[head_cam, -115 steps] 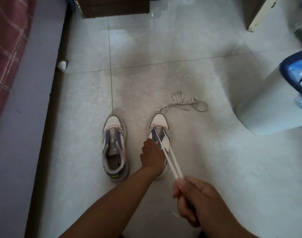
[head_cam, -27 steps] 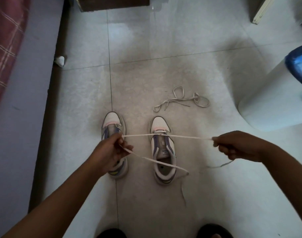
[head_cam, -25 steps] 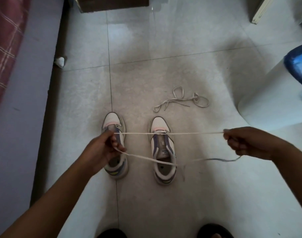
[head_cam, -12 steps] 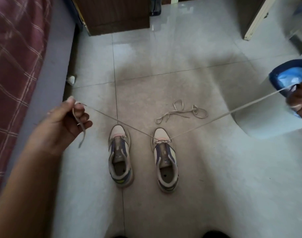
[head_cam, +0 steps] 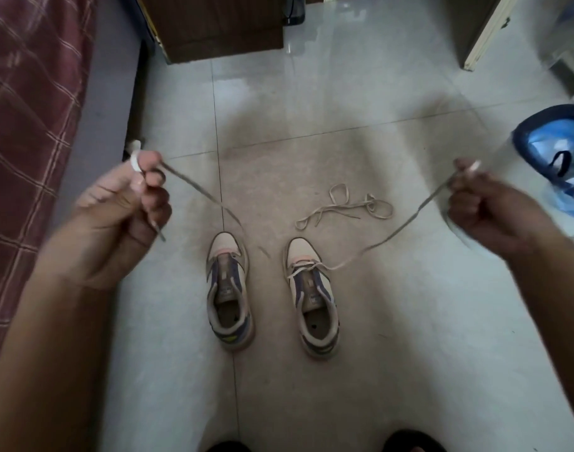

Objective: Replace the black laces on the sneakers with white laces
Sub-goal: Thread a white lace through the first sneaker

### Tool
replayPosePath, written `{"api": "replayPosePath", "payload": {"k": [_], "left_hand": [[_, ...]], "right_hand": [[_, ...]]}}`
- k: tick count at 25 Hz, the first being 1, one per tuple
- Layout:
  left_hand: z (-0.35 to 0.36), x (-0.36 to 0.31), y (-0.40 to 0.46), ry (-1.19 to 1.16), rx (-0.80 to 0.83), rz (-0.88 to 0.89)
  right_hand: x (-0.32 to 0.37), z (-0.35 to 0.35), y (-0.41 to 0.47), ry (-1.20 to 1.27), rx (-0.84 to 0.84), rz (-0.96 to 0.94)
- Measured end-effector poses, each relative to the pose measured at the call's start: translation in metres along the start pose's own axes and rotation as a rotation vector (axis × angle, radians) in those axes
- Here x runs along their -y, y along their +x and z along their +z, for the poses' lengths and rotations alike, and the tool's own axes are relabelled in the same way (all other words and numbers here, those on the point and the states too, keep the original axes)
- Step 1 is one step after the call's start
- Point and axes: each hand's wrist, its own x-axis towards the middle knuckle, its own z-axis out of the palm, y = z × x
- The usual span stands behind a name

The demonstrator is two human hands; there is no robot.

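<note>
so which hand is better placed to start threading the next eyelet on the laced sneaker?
Probably right: the right hand pinches the lace on the laced sneaker's side; the left hand must cross the unlaced sneaker.

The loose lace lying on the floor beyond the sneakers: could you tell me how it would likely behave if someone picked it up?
The loose lace lies in slack loops, so it would probably hang floppy. It looks thin and flat, so likely very light. Its tangled loops might come up knotted together.
</note>
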Motion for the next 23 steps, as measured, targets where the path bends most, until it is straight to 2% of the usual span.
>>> {"api": "replayPosePath", "payload": {"k": [1, 2, 4, 6, 8, 9, 11, 12, 14, 16, 20, 23], "left_hand": [[0.008, 0.012, -0.002, -0.055, 0.06, -0.048], [0.011, 0.032, -0.002, -0.047, 0.027, -0.119], [0.007, 0.079, -0.001, 0.151, -0.263, -0.347], [0.003, 0.138, -0.001, 0.23, -0.506, -0.607], [0.0, 0.193, -0.002, 0.27, -0.633, -0.759], [-0.003, 0.217, -0.001, 0.316, -0.66, -0.795], [-0.007, 0.249, 0.008, 0.404, -0.703, -0.735], [-0.009, 0.258, 0.013, 0.435, -0.736, -0.659], [-0.016, 0.266, 0.024, 0.508, -0.817, -0.53], [-0.025, 0.268, 0.032, 0.556, -0.868, -0.484], [-0.032, 0.272, 0.035, 0.423, -0.87, -0.436], [-0.033, 0.272, 0.036, 0.375, -0.869, -0.424]], "right_hand": [[-0.015, 0.001, 0.004, -0.04, -0.006, 0.11], [-0.04, 0.004, 0.003, -0.096, -0.048, 0.193], [-0.086, 0.008, 0.008, -0.128, -0.119, 0.412], [-0.122, 0.01, 0.014, -0.073, -0.212, 0.564], [-0.155, 0.015, 0.014, -0.15, -0.208, 0.649], [-0.169, 0.017, 0.015, -0.272, -0.183, 0.672], [-0.189, 0.022, 0.018, -0.485, -0.178, 0.648], [-0.194, 0.024, 0.019, -0.5, -0.195, 0.611], [-0.2, 0.028, 0.024, -0.4, -0.237, 0.559], [-0.202, 0.031, 0.026, -0.309, -0.259, 0.525], [-0.207, 0.032, 0.021, -0.531, -0.188, 0.396], [-0.216, 0.031, 0.021, -0.597, -0.192, 0.321]]}}
